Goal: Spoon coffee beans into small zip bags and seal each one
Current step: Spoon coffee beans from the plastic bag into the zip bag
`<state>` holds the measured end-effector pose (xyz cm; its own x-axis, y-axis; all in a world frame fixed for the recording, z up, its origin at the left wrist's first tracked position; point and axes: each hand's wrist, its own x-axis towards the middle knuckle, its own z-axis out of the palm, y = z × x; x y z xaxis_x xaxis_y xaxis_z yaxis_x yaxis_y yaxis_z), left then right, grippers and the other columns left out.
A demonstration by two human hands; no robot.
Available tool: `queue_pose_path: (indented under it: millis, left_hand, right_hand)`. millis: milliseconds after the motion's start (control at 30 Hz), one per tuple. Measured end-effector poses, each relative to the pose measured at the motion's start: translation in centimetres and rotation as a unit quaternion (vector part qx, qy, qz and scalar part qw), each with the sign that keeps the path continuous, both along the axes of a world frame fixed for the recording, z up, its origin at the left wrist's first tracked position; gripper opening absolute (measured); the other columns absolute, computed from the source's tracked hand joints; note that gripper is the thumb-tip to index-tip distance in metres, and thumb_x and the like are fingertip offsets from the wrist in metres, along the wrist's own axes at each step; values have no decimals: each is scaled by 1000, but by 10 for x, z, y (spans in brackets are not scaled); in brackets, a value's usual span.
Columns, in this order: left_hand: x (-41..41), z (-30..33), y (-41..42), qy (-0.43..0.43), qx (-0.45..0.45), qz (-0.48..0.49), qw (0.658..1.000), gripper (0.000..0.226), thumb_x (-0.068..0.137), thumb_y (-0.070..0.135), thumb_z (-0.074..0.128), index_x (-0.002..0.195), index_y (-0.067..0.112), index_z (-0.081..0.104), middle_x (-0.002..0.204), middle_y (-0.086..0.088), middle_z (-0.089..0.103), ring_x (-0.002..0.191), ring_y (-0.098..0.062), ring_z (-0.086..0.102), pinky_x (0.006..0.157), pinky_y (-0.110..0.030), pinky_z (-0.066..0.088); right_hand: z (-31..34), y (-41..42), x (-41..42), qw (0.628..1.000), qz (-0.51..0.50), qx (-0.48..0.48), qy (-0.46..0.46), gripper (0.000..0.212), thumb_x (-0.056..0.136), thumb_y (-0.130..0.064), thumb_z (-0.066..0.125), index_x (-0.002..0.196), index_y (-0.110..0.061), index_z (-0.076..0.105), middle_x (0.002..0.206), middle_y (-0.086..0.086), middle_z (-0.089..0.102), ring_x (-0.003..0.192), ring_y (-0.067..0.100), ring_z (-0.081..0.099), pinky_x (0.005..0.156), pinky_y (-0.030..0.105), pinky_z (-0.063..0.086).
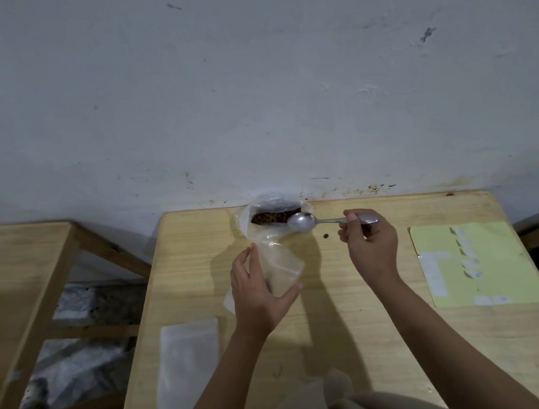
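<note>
A clear plastic bag of brown coffee beans [274, 217] stands open at the far edge of the wooden table [201, 262]. My right hand [371, 244] grips the handle of a metal spoon [302, 222], whose bowl hovers at the bean bag's mouth and looks empty. My left hand [258, 293] holds a small clear zip bag [282, 268] upright, just in front of the bean bag. A single bean [325, 236] lies on the table next to the spoon.
A stack of empty zip bags [187, 374] lies at the near left of the table. A yellow sheet with white labels [472, 261] lies at the right. A second wooden table [16, 265] stands to the left, and a white wall rises behind.
</note>
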<state>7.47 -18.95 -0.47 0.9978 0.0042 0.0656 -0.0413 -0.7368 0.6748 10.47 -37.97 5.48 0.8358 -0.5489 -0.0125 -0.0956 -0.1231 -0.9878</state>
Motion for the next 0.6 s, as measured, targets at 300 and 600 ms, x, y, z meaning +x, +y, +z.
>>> queue_pose_path:
  millis: [300, 600]
  left_hand:
    - [2, -3, 12, -27, 30, 14, 999, 109, 59, 64, 70, 141, 2, 34, 131, -17, 39, 119, -31, 43, 95, -47, 47]
    - [2, -5, 12, 2, 19, 17, 1000, 112, 56, 63, 73, 144, 7, 32, 133, -11, 36, 121, -26, 40, 96, -47, 47]
  right_hand:
    - [-37, 30, 54, 984, 27, -158, 83, 14, 92, -8, 52, 85, -3, 62, 65, 5, 57, 57, 15, 50, 51, 14, 31]
    - [-53, 25, 66, 940, -124, 239, 211, 11, 91, -9, 57, 86, -4, 66, 66, 8, 61, 59, 19, 59, 76, 43, 58]
